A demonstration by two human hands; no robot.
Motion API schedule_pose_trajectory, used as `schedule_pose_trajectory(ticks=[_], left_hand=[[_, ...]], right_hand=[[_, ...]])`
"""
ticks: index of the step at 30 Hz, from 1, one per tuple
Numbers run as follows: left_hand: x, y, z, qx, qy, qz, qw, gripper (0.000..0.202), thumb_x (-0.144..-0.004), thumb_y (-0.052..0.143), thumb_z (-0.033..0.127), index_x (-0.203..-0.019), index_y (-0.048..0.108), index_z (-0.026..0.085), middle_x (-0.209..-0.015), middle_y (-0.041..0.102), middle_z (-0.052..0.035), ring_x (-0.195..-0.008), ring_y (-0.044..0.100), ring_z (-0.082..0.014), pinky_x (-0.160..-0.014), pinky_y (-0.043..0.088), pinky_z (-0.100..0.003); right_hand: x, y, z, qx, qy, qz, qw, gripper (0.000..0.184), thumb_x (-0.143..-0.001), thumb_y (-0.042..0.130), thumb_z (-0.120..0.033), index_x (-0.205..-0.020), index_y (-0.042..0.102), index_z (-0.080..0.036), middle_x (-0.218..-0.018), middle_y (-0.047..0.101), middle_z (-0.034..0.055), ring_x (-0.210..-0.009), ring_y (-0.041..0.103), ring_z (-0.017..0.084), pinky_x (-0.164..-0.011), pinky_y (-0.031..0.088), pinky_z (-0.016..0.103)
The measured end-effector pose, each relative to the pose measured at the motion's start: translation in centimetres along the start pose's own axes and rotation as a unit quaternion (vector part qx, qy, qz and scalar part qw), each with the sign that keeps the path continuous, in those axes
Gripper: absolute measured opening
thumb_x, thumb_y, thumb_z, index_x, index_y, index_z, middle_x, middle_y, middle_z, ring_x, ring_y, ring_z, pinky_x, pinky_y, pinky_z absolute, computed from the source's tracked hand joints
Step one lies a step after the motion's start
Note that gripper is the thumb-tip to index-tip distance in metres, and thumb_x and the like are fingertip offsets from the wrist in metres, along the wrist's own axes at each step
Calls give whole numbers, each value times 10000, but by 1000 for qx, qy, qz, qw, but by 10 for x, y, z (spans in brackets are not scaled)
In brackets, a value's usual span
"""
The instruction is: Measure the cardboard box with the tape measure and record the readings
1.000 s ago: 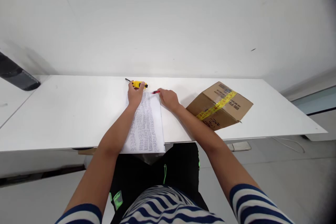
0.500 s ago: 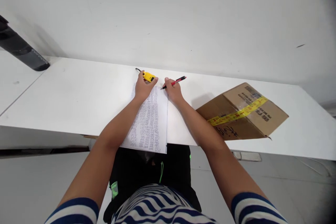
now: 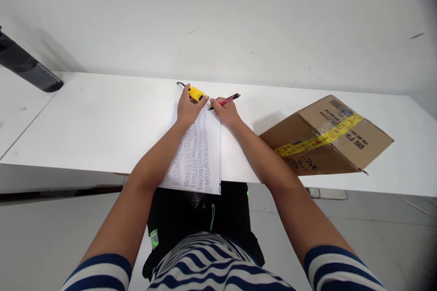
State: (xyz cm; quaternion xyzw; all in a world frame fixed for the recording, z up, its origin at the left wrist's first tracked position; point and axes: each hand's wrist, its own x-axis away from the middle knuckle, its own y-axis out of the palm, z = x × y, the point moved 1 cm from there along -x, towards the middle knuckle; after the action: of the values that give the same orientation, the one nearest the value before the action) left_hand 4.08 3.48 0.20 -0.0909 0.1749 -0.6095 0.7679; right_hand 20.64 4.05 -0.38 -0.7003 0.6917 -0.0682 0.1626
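Note:
My left hand (image 3: 187, 109) is closed around a small yellow device (image 3: 195, 93) with a dark button area and a thin black loop at its far end; its exact kind I cannot make out. This hand rests at the top of a sheet of paper (image 3: 214, 159) covered in columns of dense blue handwriting. Beside it, my right hand (image 3: 228, 111) grips a red and black pen (image 3: 232, 98). The pen's tip points down at the upper right part of the sheet. The paper's lower end sticks out over the table's near edge.
A cardboard box (image 3: 341, 150) with yellow printed tape stands to the right, close to my right forearm. At the far left, a dark cylindrical object (image 3: 34, 70) leans over the white table (image 3: 102, 122). A pale wall (image 3: 218, 18) rises behind the table.
The view has shifted a little, so the box appears further right and higher. Both hands keep their holds on the yellow device and the pen, near the top of the sheet.

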Motion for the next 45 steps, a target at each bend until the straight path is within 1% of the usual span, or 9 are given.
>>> schedule_pose_trajectory(ticks=[3, 9, 14, 19, 26, 29, 35, 41, 45], left_hand=[[0, 0, -1, 9, 0, 0, 1000, 844, -810, 817, 510, -1537, 451, 287, -1431, 632, -133, -1266, 639, -310, -1097, 497, -435], [-1, 0, -2, 11, 6, 2, 1000, 842, -809, 819, 514, -1537, 459, 289, -1421, 630, -130, -1271, 638, -314, -1108, 491, -440], [-1, 0, -2, 7, 3, 0, 1000, 837, -814, 809, 533, -1534, 457, 292, -1411, 640, -133, -1261, 644, -313, -1106, 491, -443], [-2, 1, -4, 5, 5, 2, 1000, 848, -806, 814, 544, -1530, 459, 281, -1432, 626, -138, -1275, 639, -320, -1112, 490, -448], [-2, 2, -3, 14, 4, 0, 1000, 822, -809, 822, 524, -1519, 464, 316, -1411, 639, -118, -1269, 644, -314, -1106, 497, -451], [-2, 2, -1, 17, 0, -3, 1000, 826, -809, 827, 507, -1523, 462, 307, -1417, 632, -125, -1276, 637, -320, -1111, 491, -453], [-1, 2, 0, 28, 0, -3, 1000, 818, -807, 837, 476, -1519, 468, 312, -1395, 635, -119, -1308, 613, -334, -1138, 467, -474], [-1, 2, -2, 21, 9, -3, 1000, 819, -813, 825, 500, -1522, 463, 309, -1401, 632, -125, -1288, 628, -327, -1127, 477, -464], [-2, 2, -2, 14, 11, -7, 1000, 840, -813, 819, 520, -1536, 445, 312, -1405, 632, -131, -1277, 634, -327, -1120, 480, -467]], right_hand=[[0, -1, 1, -5, 2, -5, 1000, 360, -912, 641, -458, -651, 653, -210, -493, 478, -50, -526, 433, 122, -580, 374, 291], [0, -1, 1, -15, 10, -9, 1000, 368, -904, 651, -488, -667, 661, -208, -490, 489, -46, -525, 446, 125, -567, 389, 286], [-1, -1, 3, -10, 0, 19, 1000, 375, -913, 634, -491, -667, 657, -209, -500, 482, -49, -550, 455, 128, -591, 393, 287], [-2, -1, 5, -8, -5, -1, 1000, 372, -912, 629, -488, -675, 667, -205, -518, 489, -50, -564, 453, 126, -602, 382, 291], [-3, 0, 6, -2, -1, 16, 1000, 345, -926, 618, -423, -655, 654, -212, -509, 476, -50, -553, 445, 131, -598, 371, 295], [-3, -1, 6, 0, 1, 35, 999, 345, -936, 615, -412, -658, 651, -212, -508, 468, -52, -552, 441, 130, -604, 374, 295], [-2, -2, 7, 0, -12, 15, 1000, 375, -934, 622, -467, -662, 647, -211, -523, 474, -52, -548, 431, 122, -593, 371, 293], [0, 0, 6, -11, -17, 29, 999, 369, -931, 621, -443, -645, 639, -210, -512, 471, -50, -538, 430, 121, -595, 378, 296], [0, 1, 8, -14, -5, 49, 999, 393, -931, 616, -491, -644, 618, -222, -492, 462, -52, -527, 429, 126, -576, 378, 295]])
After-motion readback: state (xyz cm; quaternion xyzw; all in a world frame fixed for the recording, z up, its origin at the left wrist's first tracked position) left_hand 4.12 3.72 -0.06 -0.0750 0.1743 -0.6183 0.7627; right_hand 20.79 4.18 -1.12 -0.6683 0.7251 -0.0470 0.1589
